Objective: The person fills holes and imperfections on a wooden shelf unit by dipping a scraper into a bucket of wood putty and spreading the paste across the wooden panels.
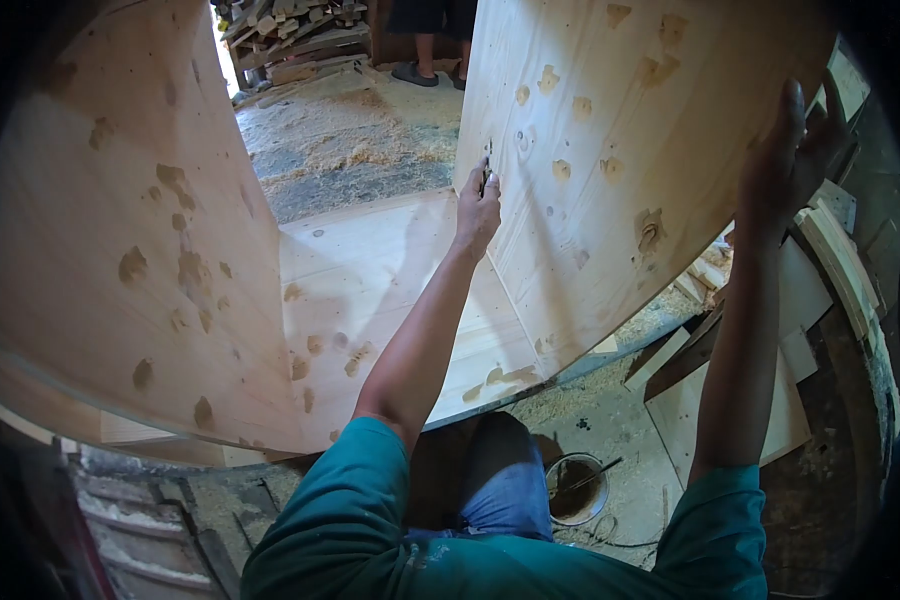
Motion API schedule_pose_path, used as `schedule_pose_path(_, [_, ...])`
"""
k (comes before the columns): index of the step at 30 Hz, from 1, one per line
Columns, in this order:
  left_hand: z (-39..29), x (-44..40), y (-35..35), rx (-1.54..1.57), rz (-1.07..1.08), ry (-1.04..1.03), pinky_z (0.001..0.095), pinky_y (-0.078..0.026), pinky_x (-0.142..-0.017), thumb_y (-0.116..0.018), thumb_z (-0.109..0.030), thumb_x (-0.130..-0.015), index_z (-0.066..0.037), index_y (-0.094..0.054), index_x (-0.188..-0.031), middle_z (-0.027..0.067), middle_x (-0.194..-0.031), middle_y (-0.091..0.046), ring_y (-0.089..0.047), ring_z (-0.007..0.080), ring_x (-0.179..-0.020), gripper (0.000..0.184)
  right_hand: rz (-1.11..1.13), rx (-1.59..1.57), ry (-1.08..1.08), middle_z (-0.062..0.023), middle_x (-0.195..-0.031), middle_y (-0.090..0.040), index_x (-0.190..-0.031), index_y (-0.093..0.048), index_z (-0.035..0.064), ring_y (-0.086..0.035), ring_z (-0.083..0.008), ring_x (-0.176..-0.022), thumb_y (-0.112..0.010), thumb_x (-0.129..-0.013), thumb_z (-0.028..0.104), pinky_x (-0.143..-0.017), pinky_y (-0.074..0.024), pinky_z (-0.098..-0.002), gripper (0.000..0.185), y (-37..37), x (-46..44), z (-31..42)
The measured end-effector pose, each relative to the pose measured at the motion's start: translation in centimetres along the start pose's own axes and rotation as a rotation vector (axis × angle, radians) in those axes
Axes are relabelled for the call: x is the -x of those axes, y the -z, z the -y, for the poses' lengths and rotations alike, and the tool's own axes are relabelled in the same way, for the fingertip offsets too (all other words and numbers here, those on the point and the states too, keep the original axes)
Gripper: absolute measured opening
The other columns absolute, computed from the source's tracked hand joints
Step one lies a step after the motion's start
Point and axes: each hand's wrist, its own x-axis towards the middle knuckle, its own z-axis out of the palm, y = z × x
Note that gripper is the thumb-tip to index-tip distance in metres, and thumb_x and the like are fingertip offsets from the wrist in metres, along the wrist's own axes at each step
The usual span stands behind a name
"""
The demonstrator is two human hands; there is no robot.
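Observation:
A large pale wooden box (370, 250) with tall side panels stands open in front of me, its boards dotted with brown filler patches. My left hand (478, 210) reaches inside, its fingers closed round a small dark tool (485, 178) whose tip is at the inner face of the right panel (570, 220), beside a small dark mark. At the upper right my right hand (785, 165) is raised at the outer edge of that panel, fingers apart and pointing up, partly in shadow.
Below the box, near my knee (505, 470), a round container (576, 488) holds brown material and a stick. Wooden offcuts (740, 420) lie at the right. Beyond the box are a scrap-wood pile (295, 35), sawdust (350, 130) and a person's legs (425, 55).

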Motion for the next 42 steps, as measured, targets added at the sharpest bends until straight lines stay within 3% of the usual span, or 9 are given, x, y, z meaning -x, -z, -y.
schedule_pose_path(7, [-1.0, 0.8, 0.2, 0.149, 0.035, 0.051, 0.0226, -0.04, -0.046, -0.048, -0.019, -0.102, -0.01, -0.044, -0.144, 0.0019, -0.086, -0.055, -0.045, 0.006, -0.056, 0.043, -0.013, -0.016, 0.009, -0.0186, -0.127, -0.047, -0.141, -0.043, 0.0128, -0.058, -0.0294, -0.11, -0.051, -0.094, 0.055, -0.083, -0.0524, -0.039, 0.063, 0.1, 0.0, 0.0])
schedule_pose_path(15, [0.7, -0.7, -2.0, 0.09, 0.089, -0.19, 0.0227, -0.044, -0.055, -0.052, -0.018, -0.101, -0.012, -0.05, -0.14, 0.0006, -0.089, -0.058, -0.051, 0.0062, -0.063, 0.039, -0.003, -0.096, 0.021, -0.0192, -0.13, -0.048, -0.142, -0.039, 0.0132, -0.058, -0.0316, -0.116, -0.05, -0.093, 0.057, -0.085, -0.0537, -0.0397, 0.067, -0.2, -0.2, -0.5])
schedule_pose_path(17, [1.7, -1.3, -3.3, -0.203, -0.004, -0.342, 0.0217, -0.043, -0.057, -0.052, -0.017, -0.101, -0.011, -0.051, -0.139, -0.0005, -0.091, -0.056, -0.05, 0.0049, -0.066, 0.038, -0.038, -0.067, 0.038, -0.0237, -0.128, -0.055, -0.139, -0.04, 0.0112, -0.062, -0.0324, -0.112, -0.052, -0.093, 0.055, -0.088, -0.0536, -0.0412, 0.065, -0.3, -0.2, -0.4])
schedule_pose_path(19, [0.9, 0.1, -4.4, -0.167, 0.007, -0.436, 0.0294, -0.045, -0.089, -0.053, -0.01, -0.098, -0.008, -0.053, -0.136, 0.0136, -0.105, -0.061, -0.057, 0.021, -0.101, 0.038, -0.029, -0.067, 0.034, -0.0236, -0.128, -0.055, -0.139, -0.04, 0.0114, -0.062, -0.0323, -0.112, -0.051, -0.093, 0.055, -0.088, -0.0533, -0.0409, 0.064, -0.3, -0.1, -0.3])
schedule_pose_path(24, [-0.2, 1.6, -1.0, 0.113, 0.294, -0.078, 0.0198, -0.035, -0.056, -0.052, -0.009, -0.099, -0.011, -0.052, -0.139, -0.0042, -0.085, -0.048, -0.039, 0.0042, -0.063, 0.04, -0.011, -0.071, 0.007, -0.0228, -0.126, -0.055, -0.139, -0.04, 0.0122, -0.061, -0.0317, -0.112, -0.051, -0.093, 0.054, -0.09, -0.0521, -0.0398, 0.063, -0.2, 0.0, 0.0])
schedule_pose_path(27, [-0.4, 0.7, -0.3, 0.14, 0.204, -0.108, 0.0199, -0.036, -0.055, -0.053, -0.012, -0.1, -0.011, -0.052, -0.139, -0.0046, -0.085, -0.047, -0.039, 0.0036, -0.062, 0.039, -0.011, -0.066, 0.003, -0.0226, -0.126, -0.055, -0.139, -0.04, 0.0126, -0.061, -0.0314, -0.112, -0.05, -0.094, 0.054, -0.091, -0.0516, -0.0393, 0.063, -0.1, 0.0, 0.1])
schedule_pose_path(29, [0.3, -0.9, -0.5, 0.073, 0.158, -0.147, 0.0262, -0.043, -0.061, -0.054, -0.014, -0.099, -0.011, -0.053, -0.137, 0.0012, -0.085, -0.054, -0.05, 0.0119, -0.065, 0.038, 0.0, -0.073, -0.006, -0.0228, -0.125, -0.055, -0.139, -0.039, 0.0125, -0.061, -0.031, -0.111, -0.05, -0.094, 0.053, -0.09, -0.0519, -0.0398, 0.061, -0.1, 0.0, 0.2])
schedule_pose_path(32, [1.8, -1.7, -1.8, -0.394, 0.053, -0.548, 0.0415, -0.047, -0.083, -0.054, -0.017, -0.098, -0.009, -0.055, -0.134, 0.0215, -0.096, -0.059, -0.059, 0.0386, -0.091, 0.037, 0.006, -0.097, 0.004, -0.0224, -0.123, -0.056, -0.139, -0.039, 0.0123, -0.062, -0.0309, -0.11, -0.051, -0.094, 0.051, -0.089, -0.0523, -0.0396, 0.061, -0.1, -0.1, 0.3])
schedule_pose_path(42, [-0.9, -1.4, -2.2, -0.581, 0.046, -0.439, 0.0449, -0.047, -0.083, -0.049, -0.023, -0.1, -0.015, -0.054, -0.135, 0.0191, -0.1, -0.056, -0.059, 0.0389, -0.094, 0.036, 0.01, -0.065, -0.023, -0.0219, -0.122, -0.059, -0.139, -0.038, 0.0113, -0.064, -0.0311, -0.106, -0.053, -0.094, 0.05, -0.088, -0.0533, -0.039, 0.061, 0.0, -0.1, 0.5])
